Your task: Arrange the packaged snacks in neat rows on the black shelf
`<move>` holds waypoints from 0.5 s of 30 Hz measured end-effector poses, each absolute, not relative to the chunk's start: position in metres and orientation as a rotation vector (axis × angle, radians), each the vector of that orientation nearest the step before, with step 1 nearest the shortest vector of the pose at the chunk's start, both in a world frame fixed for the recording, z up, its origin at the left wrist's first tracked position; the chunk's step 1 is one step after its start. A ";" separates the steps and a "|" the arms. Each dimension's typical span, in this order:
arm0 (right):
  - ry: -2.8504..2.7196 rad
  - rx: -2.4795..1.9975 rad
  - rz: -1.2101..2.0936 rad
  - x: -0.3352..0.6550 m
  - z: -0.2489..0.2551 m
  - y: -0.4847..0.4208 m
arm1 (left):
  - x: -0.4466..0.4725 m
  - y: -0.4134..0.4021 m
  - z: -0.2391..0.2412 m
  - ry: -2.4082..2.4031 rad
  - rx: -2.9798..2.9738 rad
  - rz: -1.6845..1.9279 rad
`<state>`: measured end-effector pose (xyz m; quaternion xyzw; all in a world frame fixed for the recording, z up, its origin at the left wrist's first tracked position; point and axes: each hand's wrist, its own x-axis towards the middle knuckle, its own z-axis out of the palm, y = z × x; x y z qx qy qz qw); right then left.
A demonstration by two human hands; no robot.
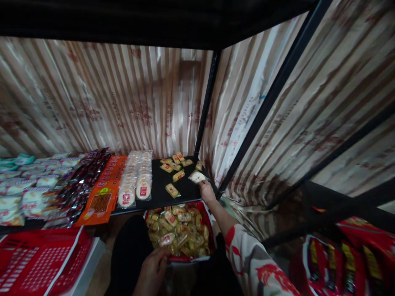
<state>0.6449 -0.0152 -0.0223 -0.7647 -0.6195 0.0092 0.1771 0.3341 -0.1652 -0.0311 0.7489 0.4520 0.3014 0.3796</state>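
Note:
My right hand (206, 190) reaches out to the black shelf (160, 195) and pinches a small pale wrapped snack (196, 176) at the shelf's right end. Several small yellow wrapped snacks (173, 166) lie scattered on the shelf just left of it. Below the shelf stands a red basket (210, 224) full of the same yellow snacks (177, 230). My left hand (152, 271) curls at the basket's near rim, fingers closed on its edge.
Rows of round white rice-cracker packs (135, 181), orange packets (103, 193), dark red packets (83, 181) and pale bags (27, 193) fill the shelf's left. An empty red basket (40, 259) sits bottom left. Black frame posts (205, 102) stand around; red-and-yellow packs (339, 255) lie at right.

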 end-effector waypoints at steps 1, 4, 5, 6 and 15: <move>-1.769 -2.149 0.037 0.645 -0.021 -0.019 | 0.338 -0.165 -0.027 1.148 1.919 0.766; -1.824 -2.105 0.064 0.647 -0.014 -0.036 | 0.346 -0.161 -0.020 1.114 1.952 0.758; -1.840 -2.085 0.069 0.648 -0.010 -0.043 | 0.347 -0.159 -0.018 1.098 1.963 0.760; -1.848 -2.060 0.074 0.648 -0.005 -0.050 | 0.349 -0.158 -0.018 1.081 1.971 0.764; -1.490 -1.699 0.664 0.638 0.063 -0.094 | 0.365 -0.147 -0.008 1.046 1.806 0.808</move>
